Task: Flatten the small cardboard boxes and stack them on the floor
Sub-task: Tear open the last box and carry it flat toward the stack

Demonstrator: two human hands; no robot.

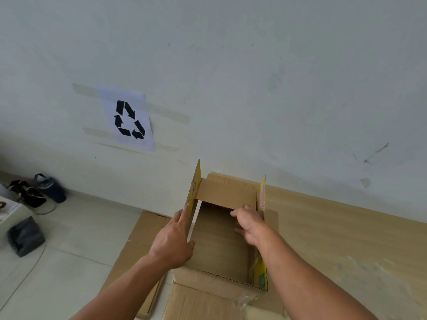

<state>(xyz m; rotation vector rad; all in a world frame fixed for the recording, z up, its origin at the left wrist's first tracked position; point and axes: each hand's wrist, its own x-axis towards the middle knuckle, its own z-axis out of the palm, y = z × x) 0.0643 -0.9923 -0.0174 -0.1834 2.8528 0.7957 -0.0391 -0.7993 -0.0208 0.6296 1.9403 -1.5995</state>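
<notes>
Open cardboard box (219,245) on flattened cardboard (143,232), left hand (172,242) pinching its left wall, right hand (249,225) curled inside, grip unclear

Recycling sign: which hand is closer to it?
Left. The left hand holds the box by its left wall, below the sign; the right hand is inside it, farther right.

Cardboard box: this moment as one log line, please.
cardboard box: standing open | left hand: holds left wall | right hand: inside box, grip unclear
</notes>
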